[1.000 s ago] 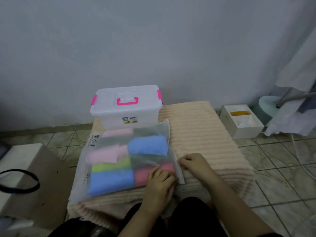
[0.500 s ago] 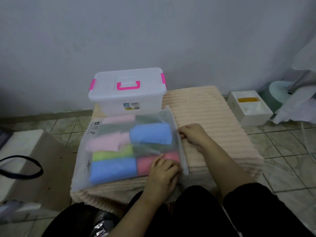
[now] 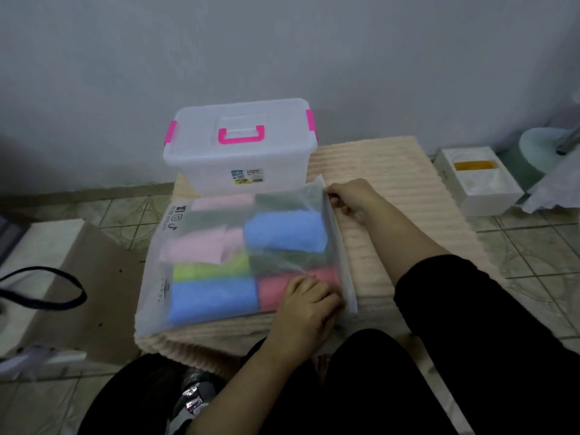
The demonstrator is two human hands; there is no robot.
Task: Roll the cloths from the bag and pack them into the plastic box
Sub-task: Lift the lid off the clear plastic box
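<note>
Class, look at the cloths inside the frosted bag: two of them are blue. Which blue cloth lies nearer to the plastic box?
The upper blue cloth, near the bag's zip edge by the right hand. The other blue cloth lies at the bag's near corner, farther from the plastic box.

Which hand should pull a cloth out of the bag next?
Probably the right hand: it pinches the frosted plastic zip bag at its far corner, while the left hand holds the near corner down.

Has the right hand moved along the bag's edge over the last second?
Yes. The right hand has slid along the bag edge away from the person, from beside the left hand toward the plastic box.
</note>
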